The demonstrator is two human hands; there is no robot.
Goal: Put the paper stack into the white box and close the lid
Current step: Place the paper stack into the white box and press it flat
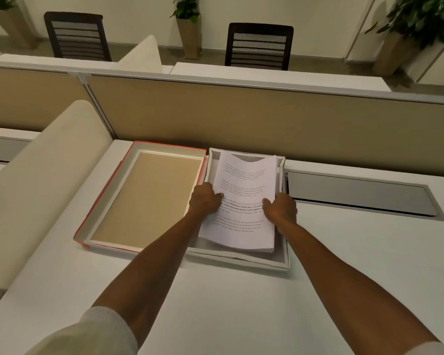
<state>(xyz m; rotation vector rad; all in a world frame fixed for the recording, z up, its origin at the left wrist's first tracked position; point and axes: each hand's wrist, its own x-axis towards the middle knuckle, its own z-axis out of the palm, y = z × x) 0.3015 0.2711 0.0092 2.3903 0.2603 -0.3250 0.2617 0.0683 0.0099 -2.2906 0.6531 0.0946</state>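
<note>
A stack of printed white paper (244, 201) lies inside the shallow white box (283, 257) on the desk, its far edge curling up against the box's back wall. My left hand (205, 199) grips the stack's left edge. My right hand (280, 210) grips its right edge. Both thumbs press on the top sheet. The box lid (144, 198) rests upside down just left of the box, with a red outer rim and a tan inside.
A tan partition (241, 116) runs behind the box. A grey cable hatch (359, 193) is set into the desk on the right. A cream divider (36, 180) rises on the left. Chairs and potted plants stand beyond the partition.
</note>
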